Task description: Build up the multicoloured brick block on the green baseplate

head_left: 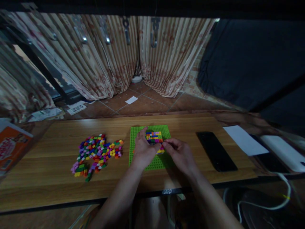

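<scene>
A green studded baseplate (153, 165) lies on the wooden table, bearing a low build of multicoloured toy bricks (154, 136). My left hand (145, 149) curves round the left and near sides of this build, its thumb and forefinger apart with bricks between them. At the build's right edge my right hand (177, 151) is closed in a pinch, thumb and forefinger together. Whatever is in that pinch is too small and covered to make out. Both hands partly hide the build and the plate.
Loose toy bricks (96, 149) are heaped on the left of the wooden table (59, 187). A black phone (216, 151) lies to the right, with white paper (245, 140) past it. An orange-and-white package (13, 144) is at far left. Curtains (162, 57) hang behind.
</scene>
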A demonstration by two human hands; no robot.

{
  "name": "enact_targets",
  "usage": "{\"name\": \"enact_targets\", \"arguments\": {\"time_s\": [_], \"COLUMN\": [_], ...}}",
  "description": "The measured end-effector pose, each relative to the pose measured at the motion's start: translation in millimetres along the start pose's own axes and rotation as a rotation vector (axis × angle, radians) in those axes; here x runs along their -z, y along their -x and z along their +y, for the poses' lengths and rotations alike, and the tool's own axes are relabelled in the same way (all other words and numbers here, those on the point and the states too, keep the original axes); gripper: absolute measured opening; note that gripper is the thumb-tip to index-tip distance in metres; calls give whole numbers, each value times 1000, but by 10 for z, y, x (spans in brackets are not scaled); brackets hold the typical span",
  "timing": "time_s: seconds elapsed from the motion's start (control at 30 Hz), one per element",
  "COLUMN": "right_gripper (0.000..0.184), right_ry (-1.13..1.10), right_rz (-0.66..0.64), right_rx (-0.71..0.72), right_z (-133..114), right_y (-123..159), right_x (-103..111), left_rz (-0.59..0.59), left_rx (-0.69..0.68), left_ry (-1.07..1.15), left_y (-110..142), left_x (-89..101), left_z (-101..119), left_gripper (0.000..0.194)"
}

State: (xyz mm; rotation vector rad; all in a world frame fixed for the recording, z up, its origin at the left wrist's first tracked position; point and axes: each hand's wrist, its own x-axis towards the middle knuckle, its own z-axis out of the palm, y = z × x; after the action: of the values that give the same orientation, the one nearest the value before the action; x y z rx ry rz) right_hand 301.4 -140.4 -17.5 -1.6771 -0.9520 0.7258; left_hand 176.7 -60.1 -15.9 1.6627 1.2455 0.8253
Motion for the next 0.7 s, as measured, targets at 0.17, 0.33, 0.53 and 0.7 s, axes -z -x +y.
{"name": "enact_targets", "arguments": {"time_s": [0.17, 0.33, 0.53, 0.7], "right_gripper": [29, 31, 39, 35], "right_ry": [-149, -244, -342, -462], "right_rz": [59, 62, 123, 310], "right_rx": [-99, -145, -201, -97], "right_z": [5, 18, 7, -109], "right_y": [-25, -48, -44, -14], "right_x": [-81, -107, -8, 93], "left_rz": [9, 28, 21, 160], "left_rx": [22, 41, 23, 59], "left_ry": [14, 42, 239, 503], "left_y": [-12, -15, 20, -57], "left_x": [-17, -42, 30, 317], "left_z": [16, -1, -49, -53], "left_gripper": [65, 70, 74, 58]}}
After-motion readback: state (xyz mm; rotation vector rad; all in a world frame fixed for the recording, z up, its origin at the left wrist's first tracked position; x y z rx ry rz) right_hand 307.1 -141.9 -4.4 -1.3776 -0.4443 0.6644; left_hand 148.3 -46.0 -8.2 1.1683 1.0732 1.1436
